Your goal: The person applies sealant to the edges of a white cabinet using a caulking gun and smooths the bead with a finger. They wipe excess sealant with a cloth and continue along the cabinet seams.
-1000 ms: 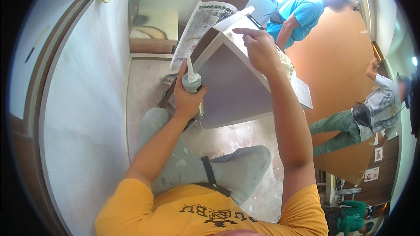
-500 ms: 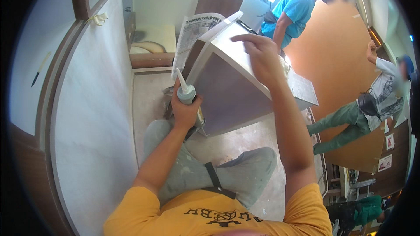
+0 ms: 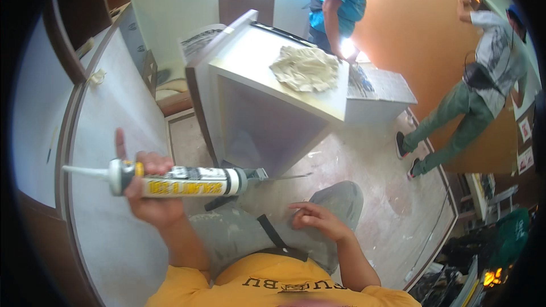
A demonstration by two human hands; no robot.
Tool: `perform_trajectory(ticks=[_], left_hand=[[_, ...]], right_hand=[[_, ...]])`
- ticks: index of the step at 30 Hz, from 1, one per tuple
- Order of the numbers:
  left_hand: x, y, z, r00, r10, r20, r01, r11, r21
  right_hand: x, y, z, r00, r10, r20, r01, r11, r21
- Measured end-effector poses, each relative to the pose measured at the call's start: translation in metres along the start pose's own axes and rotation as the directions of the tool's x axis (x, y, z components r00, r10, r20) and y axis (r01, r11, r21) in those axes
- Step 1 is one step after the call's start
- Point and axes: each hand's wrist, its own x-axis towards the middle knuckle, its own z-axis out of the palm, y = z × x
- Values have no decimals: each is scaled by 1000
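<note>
Your left hand (image 3: pixel 154 204) grips the cartridge (image 3: pixel 190 183) near its nozzle (image 3: pixel 88 172), so its seemingly unsupported rear (image 3: pixel 243 181) could sag; your right hand (image 3: pixel 319 220) is empty.

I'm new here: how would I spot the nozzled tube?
Find the big pale cabinet at upper middle. Lower left of it, the left hand holds a white tube with yellow lettering. Nothing beside it has such a long, tapered nozzle.

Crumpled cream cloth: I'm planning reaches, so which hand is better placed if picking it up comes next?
Probably the right hand: it looks empty and lies almost straight below the crumpled cream cloth in the picture. The left hand is wrapped around the sealant cartridge, farther to the left.
</note>
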Motion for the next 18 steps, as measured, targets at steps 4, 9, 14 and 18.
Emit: perform_trajectory(ticks=[4,9,14,18], left_hand=[[4,18,27,989,-82,125,109,966,-235],[-11,-10,66,951,-186,248,276,870,-408],[-23,-23,98,932,-240,271,335,856,-393],[-31,-37,119,938,-273,213,327,898,-293]], right_hand=[[15,3,23,957,-236,170,233,972,40],[23,-13,60,780,-584,226,381,729,568],[14,-6,46,694,-648,315,407,713,571],[13,10,35,684,-643,345,552,765,331]])
